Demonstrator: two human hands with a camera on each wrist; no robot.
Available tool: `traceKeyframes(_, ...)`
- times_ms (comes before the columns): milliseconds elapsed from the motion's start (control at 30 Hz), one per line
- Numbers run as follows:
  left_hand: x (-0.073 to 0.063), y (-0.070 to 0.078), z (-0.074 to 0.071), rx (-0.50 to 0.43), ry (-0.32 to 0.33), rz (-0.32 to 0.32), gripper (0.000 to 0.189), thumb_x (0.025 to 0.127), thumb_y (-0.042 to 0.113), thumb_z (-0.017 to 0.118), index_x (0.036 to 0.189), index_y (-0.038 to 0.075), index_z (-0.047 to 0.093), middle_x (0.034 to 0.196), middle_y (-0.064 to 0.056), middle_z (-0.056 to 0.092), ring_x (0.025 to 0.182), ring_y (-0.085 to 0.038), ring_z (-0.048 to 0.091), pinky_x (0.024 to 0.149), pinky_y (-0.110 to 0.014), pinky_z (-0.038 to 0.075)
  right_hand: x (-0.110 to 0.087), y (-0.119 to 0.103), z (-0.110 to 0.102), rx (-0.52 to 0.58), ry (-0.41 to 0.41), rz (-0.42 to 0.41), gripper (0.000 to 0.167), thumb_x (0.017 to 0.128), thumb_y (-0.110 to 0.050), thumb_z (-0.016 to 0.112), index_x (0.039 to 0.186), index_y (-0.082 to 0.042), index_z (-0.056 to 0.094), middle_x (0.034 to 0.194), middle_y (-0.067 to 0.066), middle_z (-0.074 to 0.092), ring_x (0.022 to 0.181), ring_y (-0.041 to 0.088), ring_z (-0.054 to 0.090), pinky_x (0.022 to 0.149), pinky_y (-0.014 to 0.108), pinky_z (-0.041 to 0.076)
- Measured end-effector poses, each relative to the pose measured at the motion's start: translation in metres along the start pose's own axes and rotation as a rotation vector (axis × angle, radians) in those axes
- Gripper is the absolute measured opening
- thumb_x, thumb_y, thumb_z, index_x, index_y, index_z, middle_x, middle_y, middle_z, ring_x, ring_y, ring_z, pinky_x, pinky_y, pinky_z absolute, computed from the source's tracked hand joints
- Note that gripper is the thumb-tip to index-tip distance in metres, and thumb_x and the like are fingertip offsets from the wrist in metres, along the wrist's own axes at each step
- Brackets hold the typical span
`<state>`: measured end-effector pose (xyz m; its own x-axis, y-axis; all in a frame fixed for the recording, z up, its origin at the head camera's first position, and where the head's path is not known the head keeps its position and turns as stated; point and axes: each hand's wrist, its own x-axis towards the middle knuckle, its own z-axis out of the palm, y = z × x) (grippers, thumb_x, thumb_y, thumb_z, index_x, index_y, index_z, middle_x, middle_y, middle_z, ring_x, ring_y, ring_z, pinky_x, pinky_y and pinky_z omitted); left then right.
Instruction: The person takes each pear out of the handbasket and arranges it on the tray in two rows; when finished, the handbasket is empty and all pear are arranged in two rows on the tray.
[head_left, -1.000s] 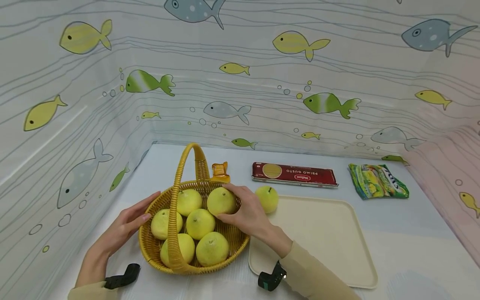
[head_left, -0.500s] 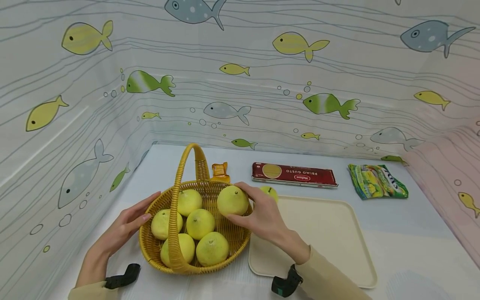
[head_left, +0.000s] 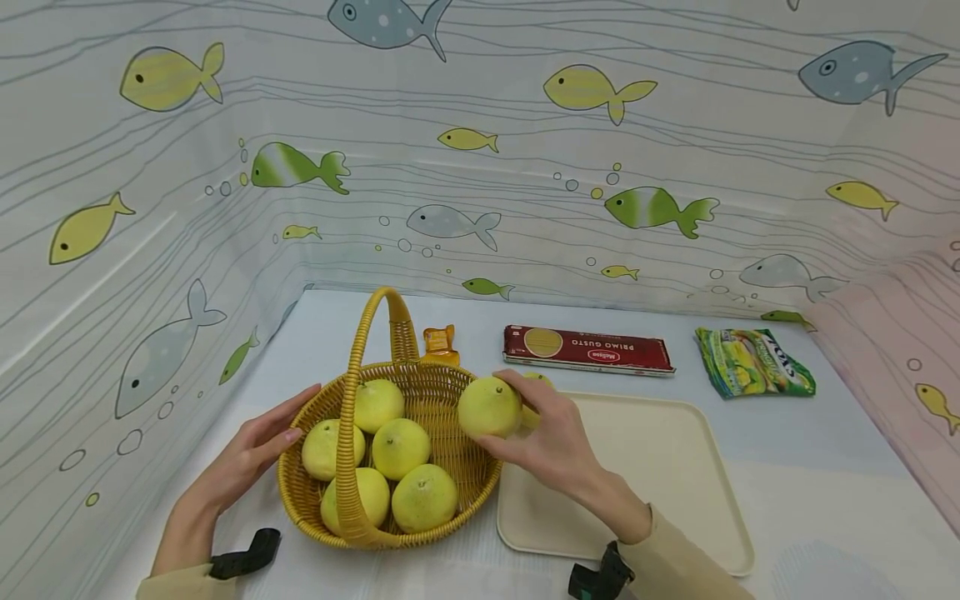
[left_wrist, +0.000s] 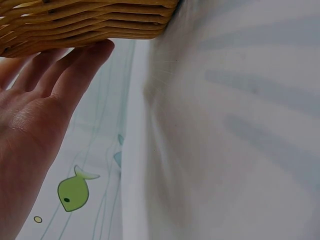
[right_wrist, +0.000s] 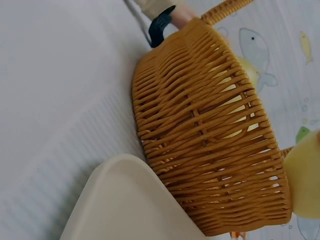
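Observation:
A yellow wicker basket (head_left: 465,471) with an arched handle stands on the table, several round yellow-green fruits (head_left: 401,448) lying inside. My left hand (head_left: 251,454) touches the basket's left side with its fingers extended; in the left wrist view the fingertips lie against the wickerwork (left_wrist: 90,22). Above the basket's right rim, my right hand (head_left: 558,437) grips one round yellow-green fruit (head_left: 489,408) between thumb and fingers. That held fruit (right_wrist: 307,177) shows partly at the right wrist view's right edge. Another such fruit (head_left: 538,380) is mostly hidden behind the right hand.
To the basket's right lies a cream tray (head_left: 720,492). Behind it are a dark red biscuit pack (head_left: 588,350) and a green-yellow bag (head_left: 753,362). A small orange packet (head_left: 440,340) sits behind the basket. Fish-printed walls (head_left: 480,183) enclose the table.
My right hand has lifted the fruit from the back right of the basket and carried it rightward to above the rim. My left hand has stayed at the basket's left side.

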<state>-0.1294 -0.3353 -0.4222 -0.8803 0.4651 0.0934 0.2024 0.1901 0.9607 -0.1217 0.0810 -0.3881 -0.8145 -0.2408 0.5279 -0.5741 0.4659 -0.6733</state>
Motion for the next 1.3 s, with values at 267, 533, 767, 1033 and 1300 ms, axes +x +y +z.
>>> traceKeyframes(267, 0.000, -0.002, 0.000, 0.011, -0.001, 0.006, 0.056, 0.105, 0.002, 0.039, 0.158, -0.001, 0.021, 0.161, 0.012, 0.032, 0.140, 0.012, 0.031, 0.104, -0.008, 0.034, -0.010, 0.006, -0.013, 0.021, 0.020, -0.004, 0.072, 0.065, -0.016, 0.094, 0.130, -0.011, 0.064, 0.119, 0.004, 0.069, 0.107, 0.019, 0.067, 0.086, 0.033, 0.059)
traceKeyframes(533, 0.000, -0.001, -0.001, 0.010, -0.003, 0.019, 0.055, 0.105, 0.001, 0.038, 0.158, 0.000, 0.022, 0.161, 0.011, 0.032, 0.140, 0.011, 0.031, 0.105, -0.009, 0.035, -0.018, 0.014, -0.025, -0.027, 0.030, -0.018, 0.076, 0.063, -0.018, 0.095, 0.131, -0.010, 0.063, 0.117, 0.002, 0.069, 0.108, 0.018, 0.067, 0.087, 0.034, 0.059)
traceKeyframes(767, 0.000, -0.001, 0.000, 0.007, 0.000, 0.012, 0.056, 0.105, 0.002, 0.039, 0.158, -0.001, 0.021, 0.161, 0.011, 0.032, 0.140, 0.012, 0.032, 0.104, -0.009, 0.035, -0.025, 0.023, -0.034, -0.101, 0.046, -0.030, 0.078, 0.060, -0.019, 0.097, 0.130, -0.007, 0.064, 0.118, 0.004, 0.070, 0.106, 0.018, 0.067, 0.084, 0.034, 0.060)
traceKeyframes(1033, 0.000, -0.001, 0.000, -0.011, -0.003, 0.010, 0.056, 0.104, -0.001, 0.038, 0.158, 0.000, 0.022, 0.162, 0.010, 0.031, 0.140, 0.011, 0.031, 0.105, -0.009, 0.035, -0.036, 0.035, -0.043, -0.148, 0.065, -0.004, 0.078, 0.060, -0.019, 0.097, 0.130, -0.009, 0.065, 0.117, 0.001, 0.070, 0.105, 0.017, 0.067, 0.082, 0.037, 0.060)
traceKeyframes(1300, 0.000, -0.002, 0.000, -0.015, -0.006, 0.007, 0.056, 0.105, 0.000, 0.038, 0.158, 0.001, 0.022, 0.162, 0.010, 0.031, 0.140, 0.011, 0.031, 0.105, -0.009, 0.035, -0.043, 0.049, -0.054, -0.164, 0.080, 0.059, 0.076, 0.059, -0.017, 0.097, 0.128, -0.011, 0.066, 0.114, 0.003, 0.071, 0.106, 0.022, 0.069, 0.084, 0.040, 0.060)
